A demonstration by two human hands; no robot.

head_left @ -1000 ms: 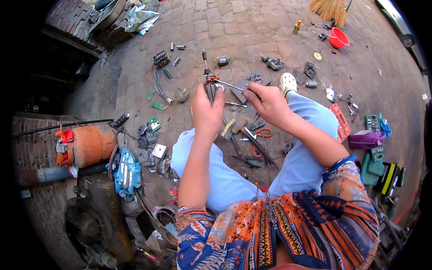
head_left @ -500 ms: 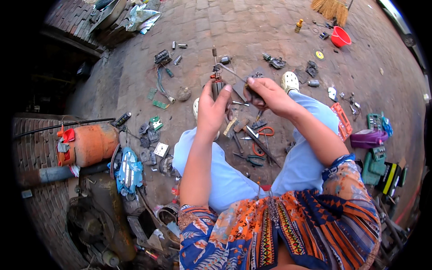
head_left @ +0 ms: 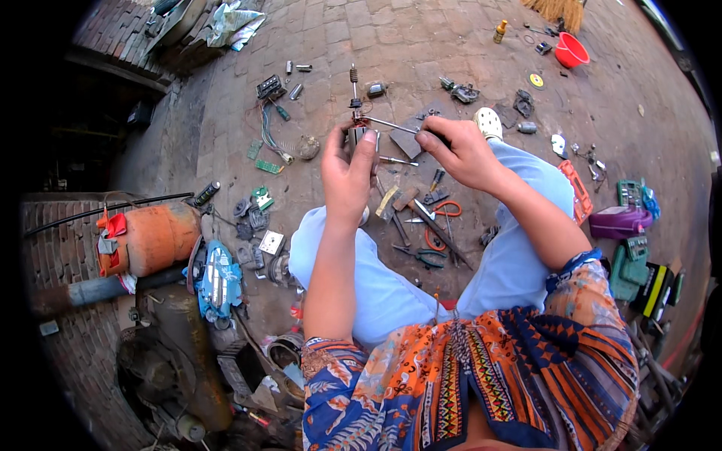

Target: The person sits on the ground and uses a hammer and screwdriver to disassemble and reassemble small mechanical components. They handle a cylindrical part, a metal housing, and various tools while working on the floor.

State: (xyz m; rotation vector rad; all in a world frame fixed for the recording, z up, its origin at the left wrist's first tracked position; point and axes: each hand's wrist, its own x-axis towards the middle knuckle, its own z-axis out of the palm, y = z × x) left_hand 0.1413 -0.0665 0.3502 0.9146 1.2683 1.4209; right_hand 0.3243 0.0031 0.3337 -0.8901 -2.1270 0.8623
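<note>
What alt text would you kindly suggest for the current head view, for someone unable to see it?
In the grip of a person's left hand is a motor armature, while the right hand holds a thin metal rod pointing toward it. Pliers lie in front on brick paving, with an orange gas cylinder at the left.

Pretty loud outfit tbh: orange-and-navy patterned cloth top [head_left: 410,376], multicoloured zigzag fabric bands [head_left: 445,383] around 5 o'clock. Blue leaf-print cloth sleeve [head_left: 327,387] near 6, pale floral cloth sleeve [head_left: 583,289] between 3 and 4. Light blue cloth trousers [head_left: 530,184], cream hole-punched clog [head_left: 489,120] towards 2.
</note>
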